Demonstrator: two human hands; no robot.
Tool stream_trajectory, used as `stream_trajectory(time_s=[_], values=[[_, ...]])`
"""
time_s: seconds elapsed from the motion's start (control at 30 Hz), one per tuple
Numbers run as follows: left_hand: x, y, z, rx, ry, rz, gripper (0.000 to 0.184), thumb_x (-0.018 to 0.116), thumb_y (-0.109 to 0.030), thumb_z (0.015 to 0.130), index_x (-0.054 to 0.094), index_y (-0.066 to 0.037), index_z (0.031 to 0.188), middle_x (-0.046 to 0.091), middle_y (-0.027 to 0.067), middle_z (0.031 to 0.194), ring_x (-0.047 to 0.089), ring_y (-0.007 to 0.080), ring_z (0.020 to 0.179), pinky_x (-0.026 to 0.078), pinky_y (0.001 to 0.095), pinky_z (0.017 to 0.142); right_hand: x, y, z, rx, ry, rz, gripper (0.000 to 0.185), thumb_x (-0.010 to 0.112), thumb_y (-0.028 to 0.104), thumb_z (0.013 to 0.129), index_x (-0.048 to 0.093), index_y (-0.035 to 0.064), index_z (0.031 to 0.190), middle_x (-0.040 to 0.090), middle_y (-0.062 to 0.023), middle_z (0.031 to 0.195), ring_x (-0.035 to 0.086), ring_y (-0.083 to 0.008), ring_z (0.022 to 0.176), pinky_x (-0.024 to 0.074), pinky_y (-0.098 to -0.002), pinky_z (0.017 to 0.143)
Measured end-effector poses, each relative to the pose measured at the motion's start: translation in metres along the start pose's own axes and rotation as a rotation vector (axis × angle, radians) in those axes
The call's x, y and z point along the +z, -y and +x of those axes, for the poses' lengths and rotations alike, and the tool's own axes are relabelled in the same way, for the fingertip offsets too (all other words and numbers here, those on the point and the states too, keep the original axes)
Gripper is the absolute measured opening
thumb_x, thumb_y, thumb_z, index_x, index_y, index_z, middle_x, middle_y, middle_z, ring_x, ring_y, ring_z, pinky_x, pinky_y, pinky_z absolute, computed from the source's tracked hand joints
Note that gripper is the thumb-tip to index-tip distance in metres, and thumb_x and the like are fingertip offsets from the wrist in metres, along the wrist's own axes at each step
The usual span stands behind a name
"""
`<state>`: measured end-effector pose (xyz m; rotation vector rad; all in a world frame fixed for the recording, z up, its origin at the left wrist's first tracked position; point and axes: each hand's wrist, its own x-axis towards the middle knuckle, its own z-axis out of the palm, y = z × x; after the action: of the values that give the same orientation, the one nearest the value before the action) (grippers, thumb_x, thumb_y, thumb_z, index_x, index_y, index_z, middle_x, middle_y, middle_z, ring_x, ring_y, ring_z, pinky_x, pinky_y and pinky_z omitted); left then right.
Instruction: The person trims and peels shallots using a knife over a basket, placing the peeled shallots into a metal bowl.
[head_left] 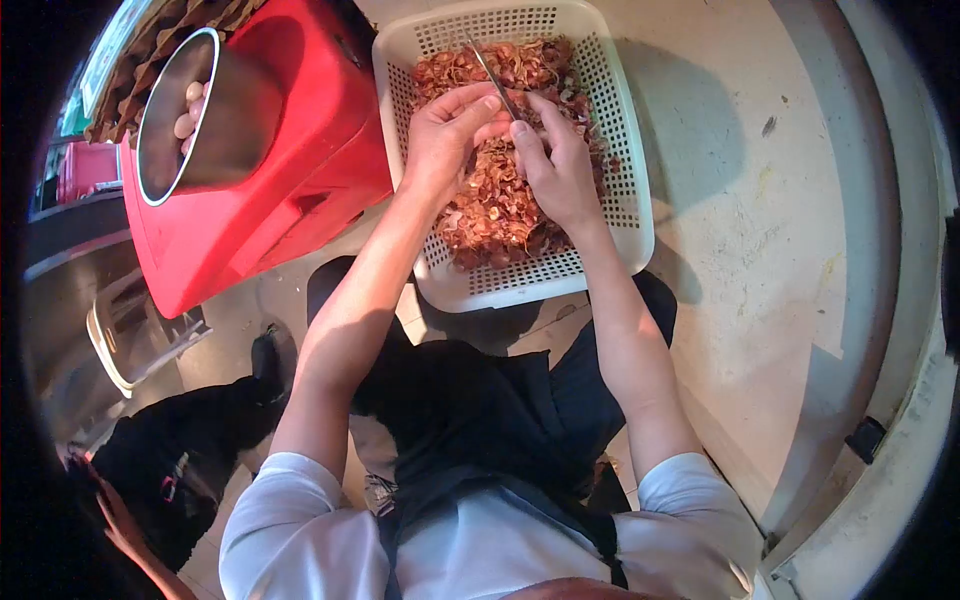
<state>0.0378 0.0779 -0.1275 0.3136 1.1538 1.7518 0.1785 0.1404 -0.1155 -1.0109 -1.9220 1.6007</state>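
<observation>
Both my hands are together over a white perforated basket (632, 165), which holds a heap of small reddish-brown shallots (500, 205) with loose papery skins. My right hand (562, 170) is closed round a small knife (488, 70), its blade pointing up and to the left. My left hand (447, 130) has its thumb and fingers pinched together against the knife and the right fingertips. Whatever lies between the left fingers is too hidden to make out.
A metal bowl (235, 120) with several pale peeled bulbs (184, 125) stands on a red plastic box (330, 130) to the left. Brown egg trays (150, 60) sit behind it. Another person's hand (118, 515) shows at lower left. A pale wall (760, 230) rises on the right.
</observation>
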Motion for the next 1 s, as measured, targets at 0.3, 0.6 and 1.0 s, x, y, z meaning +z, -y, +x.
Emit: stream_trajectory(time_s=[0.3,0.6,1.0], values=[[-0.004,0.006,-0.001,0.113,0.053,0.174,0.029,0.069,-0.008,0.088,0.063,0.006,0.112,0.070,0.0109,0.096,0.068,0.0137,0.084,0.054,0.0237,0.072,0.002,-0.007,0.003,-0.151,-0.071,0.029,0.039,0.055,0.022,0.093,0.053,-0.0035,0.123,0.067,-0.0217,0.091,0.067,-0.0305,0.082,0.0498,-0.0394,0.073],[0.015,0.013,-0.015,0.229,0.042,0.272,0.032,0.066,-0.005,0.088,0.061,0.005,0.118,0.070,0.0092,0.102,0.065,0.0117,0.086,0.054,0.0259,0.078,-0.008,-0.002,0.008,-0.013,-0.042,0.160,0.029,0.053,0.022,0.096,0.057,-0.0013,0.111,0.062,-0.0061,0.073,0.056,-0.0106,0.060,0.0455,-0.0279,0.055],[-0.003,0.004,-0.002,-0.056,0.177,-0.031,0.030,0.060,-0.007,0.092,0.056,0.003,0.121,0.065,0.0090,0.108,0.063,0.0162,0.096,0.053,0.0286,0.079,-0.007,0.004,0.006,-0.066,-0.006,0.112,0.026,0.053,0.019,0.097,0.059,-0.0010,0.113,0.060,-0.0044,0.068,0.058,-0.0097,0.058,0.0456,-0.0270,0.053]])
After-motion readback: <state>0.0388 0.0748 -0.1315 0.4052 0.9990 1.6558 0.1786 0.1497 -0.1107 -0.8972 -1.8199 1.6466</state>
